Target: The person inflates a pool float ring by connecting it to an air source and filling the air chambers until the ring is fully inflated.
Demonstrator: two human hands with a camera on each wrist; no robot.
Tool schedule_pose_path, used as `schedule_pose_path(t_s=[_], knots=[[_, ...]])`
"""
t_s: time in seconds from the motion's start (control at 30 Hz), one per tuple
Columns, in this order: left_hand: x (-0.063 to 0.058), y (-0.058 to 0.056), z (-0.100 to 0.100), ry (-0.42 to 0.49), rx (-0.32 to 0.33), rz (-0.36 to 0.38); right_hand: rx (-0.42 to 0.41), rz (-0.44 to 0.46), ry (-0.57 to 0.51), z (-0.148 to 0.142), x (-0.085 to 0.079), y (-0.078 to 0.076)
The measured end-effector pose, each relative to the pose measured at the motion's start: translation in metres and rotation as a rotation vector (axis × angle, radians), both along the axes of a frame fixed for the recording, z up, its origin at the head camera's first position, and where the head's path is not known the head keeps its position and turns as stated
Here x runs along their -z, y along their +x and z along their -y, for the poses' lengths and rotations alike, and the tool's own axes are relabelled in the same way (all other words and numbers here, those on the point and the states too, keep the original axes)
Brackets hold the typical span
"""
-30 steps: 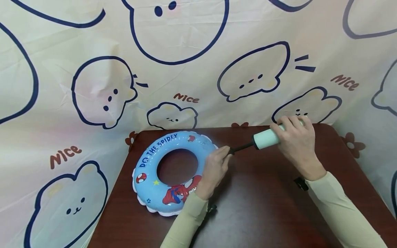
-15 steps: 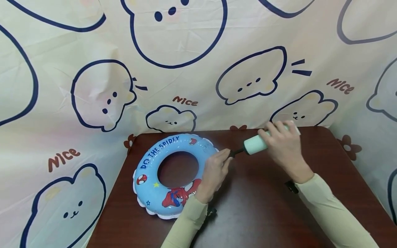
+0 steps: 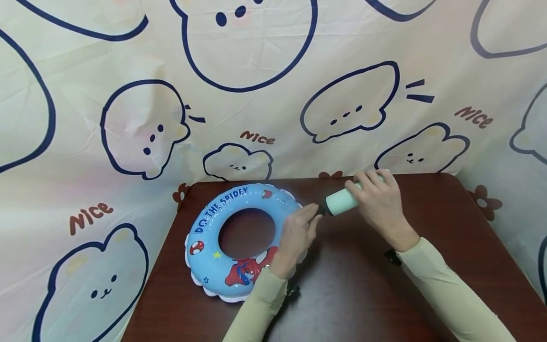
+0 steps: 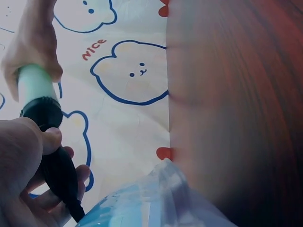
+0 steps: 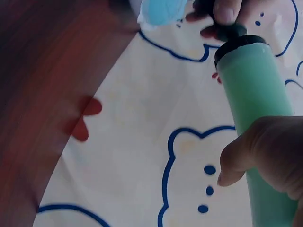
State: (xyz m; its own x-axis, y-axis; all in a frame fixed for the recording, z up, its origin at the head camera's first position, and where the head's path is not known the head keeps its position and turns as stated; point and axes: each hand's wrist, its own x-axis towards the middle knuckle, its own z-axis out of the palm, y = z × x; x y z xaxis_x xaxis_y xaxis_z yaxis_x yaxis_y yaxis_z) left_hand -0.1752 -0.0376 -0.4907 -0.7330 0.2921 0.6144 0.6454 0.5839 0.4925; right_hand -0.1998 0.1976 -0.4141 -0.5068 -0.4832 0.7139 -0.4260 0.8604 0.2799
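Observation:
A blue inflatable swim ring [image 3: 205, 259] with a red cartoon figure lies on the table. My left hand [image 3: 296, 237], at the ring's right side, grips the black handle end [image 4: 59, 170] of a hand air pump. In the left wrist view the pump's narrow black tip meets the edge of the ring; the joint itself is hidden. My right hand [image 3: 380, 204] wraps around the pump's mint-green barrel [image 5: 255, 90], which tilts up to the right. The barrel's black collar [image 5: 241, 47] sits close to my left fingers, and hardly any rod shows between.
The dark brown wooden table [image 3: 359, 294] runs under both forearms. Behind it hangs a pale cloth [image 3: 273, 114] printed with blue cartoon outlines, meeting the table's far edge.
My right hand has slid the green barrel down and left toward my left hand, covering the black rod that showed earlier. The left hand and swim ring have stayed nearly still.

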Motion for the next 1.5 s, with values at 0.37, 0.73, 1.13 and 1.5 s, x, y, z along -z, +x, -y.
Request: schedule_pose_path(t_s=[0.37,0.73,1.13,1.5], knots=[[0.002,-0.002,-0.003,-0.007,0.024,-0.045,0.028,0.009,-0.034,-0.047,-0.014,0.001],[0.006,-0.003,0.006,-0.018,0.012,-0.049,0.088,-0.011,-0.103,-0.08,-0.037,0.008],[0.005,-0.007,0.006,-0.008,0.038,-0.005,0.062,-0.016,-0.001,-0.05,-0.029,0.007],[0.003,-0.006,0.003,-0.006,0.044,0.012,0.009,-0.027,0.006,-0.001,0.002,0.007]])
